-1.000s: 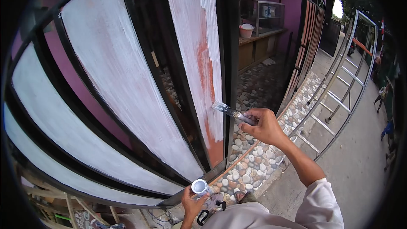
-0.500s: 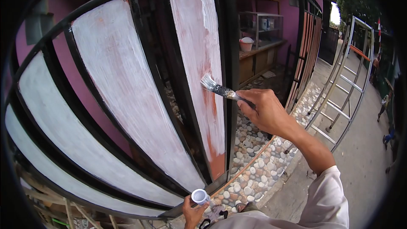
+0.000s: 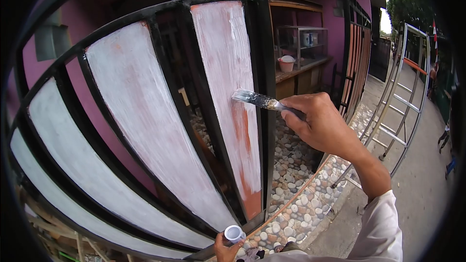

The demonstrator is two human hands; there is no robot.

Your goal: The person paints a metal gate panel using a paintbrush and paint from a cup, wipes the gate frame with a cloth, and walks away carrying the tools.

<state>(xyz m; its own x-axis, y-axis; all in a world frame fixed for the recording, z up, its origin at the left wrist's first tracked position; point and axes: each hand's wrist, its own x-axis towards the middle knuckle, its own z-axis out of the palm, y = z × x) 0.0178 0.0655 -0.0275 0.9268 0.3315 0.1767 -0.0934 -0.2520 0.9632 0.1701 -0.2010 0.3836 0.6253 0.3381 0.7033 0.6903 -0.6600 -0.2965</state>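
My right hand (image 3: pixel 320 121) is closed round the handle of a paintbrush (image 3: pixel 262 100). The pale bristles touch a tall slat (image 3: pixel 221 58) of the black-framed gate. White paint covers most of that slat, with orange-brown showing in a streak below the brush and at the bottom end. Low in the view, my left hand (image 3: pixel 227 250) holds a small white cup (image 3: pixel 234 233) with pale paint in it, beside the gate's lower frame. Wider slats (image 3: pixel 141 102) to the left are coated white.
A metal ladder (image 3: pixel 398 97) stands at the right on the concrete ground (image 3: pixel 412 194). A pebbled strip (image 3: pixel 303 199) runs under the gate. Behind it are a glass display case (image 3: pixel 310 43) and a pink bucket (image 3: pixel 287 63). People are at the far right edge.
The brush has moved up the slat, and white now covers more of the orange streak's upper part. The view has tilted up, showing more of the gate's top.
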